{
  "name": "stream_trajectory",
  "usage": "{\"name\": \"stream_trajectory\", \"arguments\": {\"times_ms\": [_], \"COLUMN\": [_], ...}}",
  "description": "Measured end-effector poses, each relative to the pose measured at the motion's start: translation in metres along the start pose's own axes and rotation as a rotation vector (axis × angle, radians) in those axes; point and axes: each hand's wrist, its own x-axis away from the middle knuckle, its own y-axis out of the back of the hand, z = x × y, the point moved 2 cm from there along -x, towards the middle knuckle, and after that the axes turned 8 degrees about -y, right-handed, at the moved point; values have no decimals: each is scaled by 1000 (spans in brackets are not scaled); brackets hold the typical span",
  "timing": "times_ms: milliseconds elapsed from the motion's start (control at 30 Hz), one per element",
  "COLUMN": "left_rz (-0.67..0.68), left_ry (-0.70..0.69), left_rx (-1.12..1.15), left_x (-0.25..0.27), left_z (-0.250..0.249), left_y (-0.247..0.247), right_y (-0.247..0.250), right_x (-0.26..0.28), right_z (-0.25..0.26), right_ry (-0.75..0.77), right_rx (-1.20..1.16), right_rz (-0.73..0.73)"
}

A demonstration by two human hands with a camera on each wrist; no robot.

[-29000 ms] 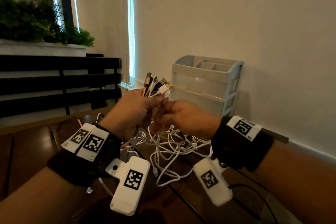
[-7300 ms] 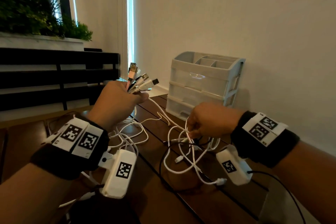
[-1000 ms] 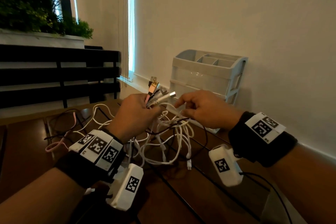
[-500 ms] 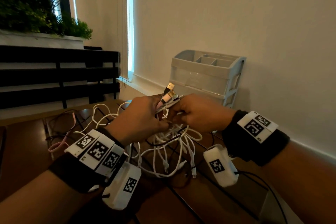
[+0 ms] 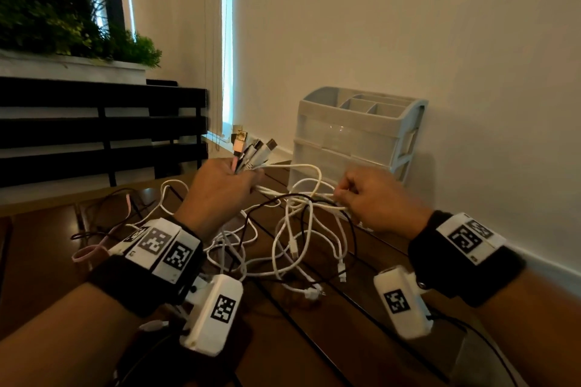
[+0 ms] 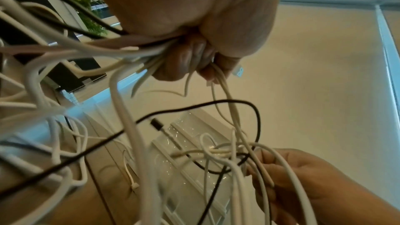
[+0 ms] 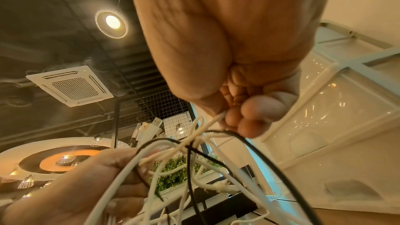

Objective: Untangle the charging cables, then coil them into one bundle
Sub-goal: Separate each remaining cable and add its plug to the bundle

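My left hand grips a bunch of charging cables just below their USB plugs, which stick up out of the fist. White and black cables hang from it in a tangled loop over the dark wooden table. My right hand is a short way to the right and pinches white strands of the tangle between thumb and fingers. The left wrist view shows the cables squeezed in the left fist, with the right hand below holding strands. A pink cable lies on the table at the left.
A grey plastic drawer organiser stands against the wall just behind the right hand. A black slatted bench and a planter with greenery are at the left. A thin black wire runs from the right wrist camera.
My hands, which were together at the plugs half a second ago, have drawn apart. The right hand has moved right and down with white strands, stretching the tangle between the hands.
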Motion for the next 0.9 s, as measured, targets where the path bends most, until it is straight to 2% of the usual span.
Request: {"name": "stream_trajectory", "arguments": {"times_ms": [167,233,333,433,533,633,767,900], "left_rz": [25,-8,-103,-75,-16,-17,-9,16], "left_ry": [-120,-152,-169,-192,-212,-218,-209,-230], "left_rx": [-99,-128,-117,-123,-124,-122,-173,-174], "left_x": [3,3,2,2,5,4,4,7], "left_z": [-6,-8,-7,-5,-7,-6,-4,-9], "left_y": [2,2,4,1,-3,-2,-2,0], "right_y": [2,3,4,4,1,1,10,10], "right_x": [2,3,1,4,4,3,1,-13], "right_z": [13,17,14,15,22,25,25,13], "right_ry": [77,110,77,128,181,136,86,-150], "right_rx": [-63,-25,15,4,-151,-371,-589,-868], "right_rz": [112,114,143,162,220,289,236,25]}}
